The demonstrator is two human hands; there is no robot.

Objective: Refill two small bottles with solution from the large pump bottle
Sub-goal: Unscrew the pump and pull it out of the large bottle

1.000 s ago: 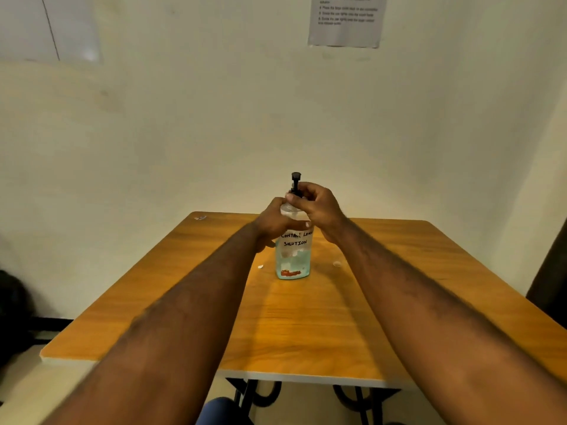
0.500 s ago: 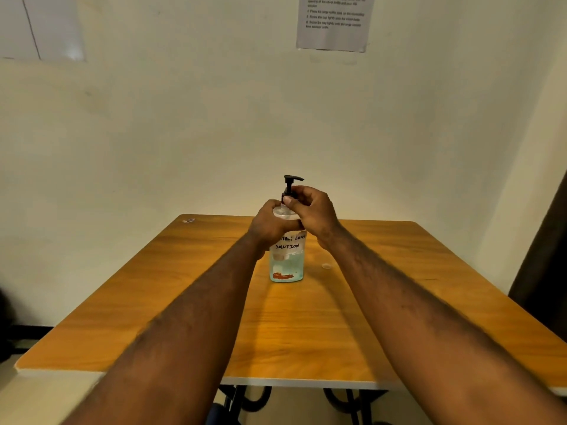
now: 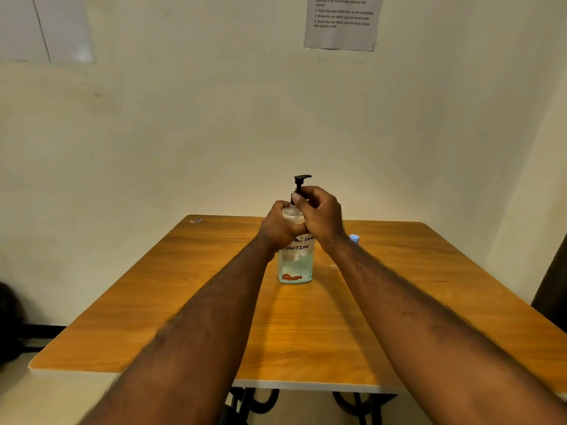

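Observation:
A clear large pump bottle [image 3: 295, 265] with a black pump head and a handwritten "solution" label stands upright on the wooden table [image 3: 306, 326], partly filled with pale liquid. My left hand [image 3: 277, 228] grips the bottle's shoulder. My right hand [image 3: 320, 214] pinches the black pump collar at the neck. A small bottle with a pale blue cap [image 3: 354, 239] peeks out behind my right wrist, mostly hidden. A second small bottle is not in sight.
A small clear round cap or droplet [image 3: 333, 267] lies on the table to the right of the pump bottle. The table stands against a cream wall with a printed instruction sheet [image 3: 342, 21] taped up. A dark object [image 3: 9, 320] sits at the left.
The pump nozzle has turned from facing me to pointing right while both hands stay on the bottle. The small blue-capped bottle has come into sight behind my right wrist.

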